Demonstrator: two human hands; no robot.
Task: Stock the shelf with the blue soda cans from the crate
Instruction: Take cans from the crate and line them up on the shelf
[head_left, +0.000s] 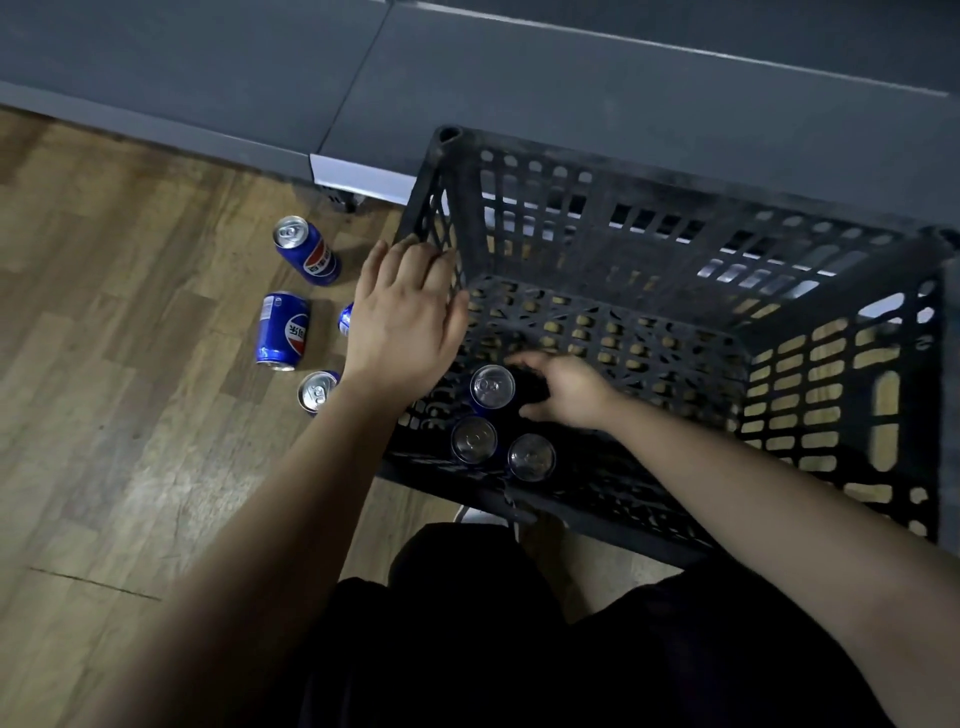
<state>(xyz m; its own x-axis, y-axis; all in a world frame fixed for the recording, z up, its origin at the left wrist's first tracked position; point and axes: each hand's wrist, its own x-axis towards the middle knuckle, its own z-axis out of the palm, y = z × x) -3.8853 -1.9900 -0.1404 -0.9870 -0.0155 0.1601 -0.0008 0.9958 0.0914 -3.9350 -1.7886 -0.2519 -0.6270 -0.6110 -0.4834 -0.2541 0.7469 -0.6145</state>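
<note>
A black plastic crate (779, 244) with lattice walls is seen on the wood-plank floor (119, 415), just in front of the grey shelf base (571, 93); both hands are at its near-left corner. The left hand (405, 322) is laid over the crate's left wall, palm down, fingers loosely spread and curled onto the rim, gripping nothing else. The right hand (566, 389) is reached down inside the crate, fingers bent and parted around a dark gap, closed on no can.

3 upright blue soda cans are seen inside the crate: 1 can (492, 387) just left of the right hand, nearly touching its fingers, and 2 cans (474, 439) (531, 457) just below that hand, side by side.

4 more cans are on the floor left of the left hand: 1 tilted can (306, 250), 1 lying on its side (283, 330), 1 upright by the forearm (317, 391), and 1 mostly hidden behind the left hand (345, 318). Silver tops and glossy blue sides are shown.
</note>
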